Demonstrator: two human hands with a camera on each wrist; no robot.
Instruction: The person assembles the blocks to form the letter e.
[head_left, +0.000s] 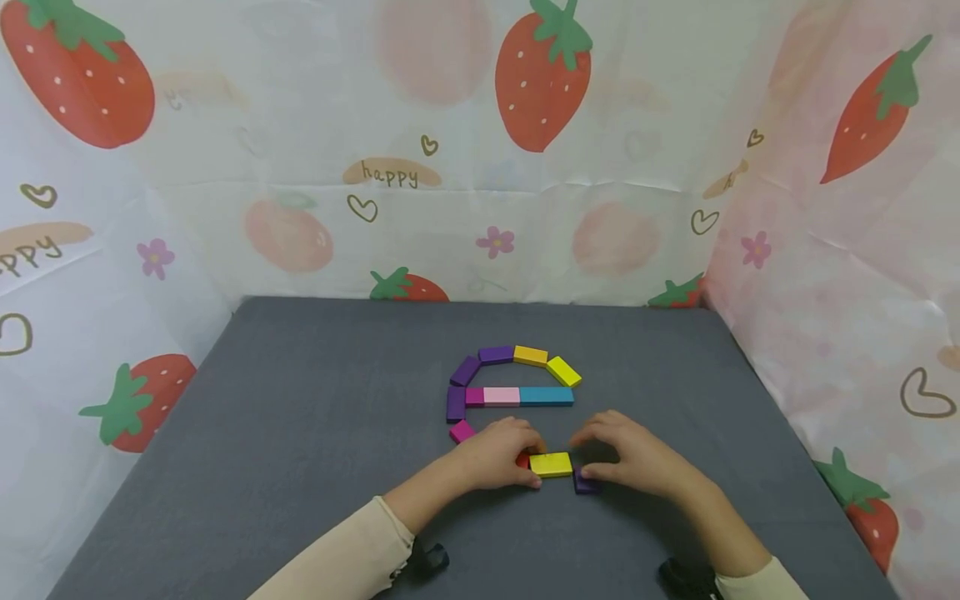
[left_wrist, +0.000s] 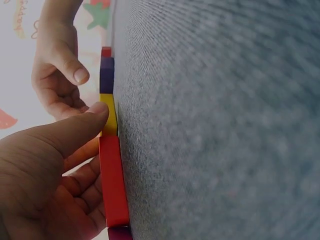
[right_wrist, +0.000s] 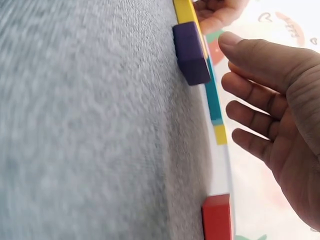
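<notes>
A yellow block (head_left: 551, 465) lies in the bottom row of a curved line of coloured blocks. My left hand (head_left: 498, 454) pinches its left end, thumb on the near side and fingers behind. Beside it is a red block (left_wrist: 114, 182), mostly covered by that hand in the head view. A purple block (right_wrist: 191, 52) adjoins the yellow one on the right. Around its far side my right hand (head_left: 637, 454) hovers, thumb and fingers spread and apart from it in the right wrist view. Another red block (right_wrist: 217, 217) stands farther off, hidden in the head view.
On the grey table (head_left: 300, 433), purple blocks (head_left: 456, 403) form the left curve, yellow ones (head_left: 564, 371) the upper right. A magenta, a pink (head_left: 501, 397) and a blue (head_left: 546, 397) stretch make the crossbar. Strawberry-printed cloth (head_left: 315, 100) encloses the back and sides.
</notes>
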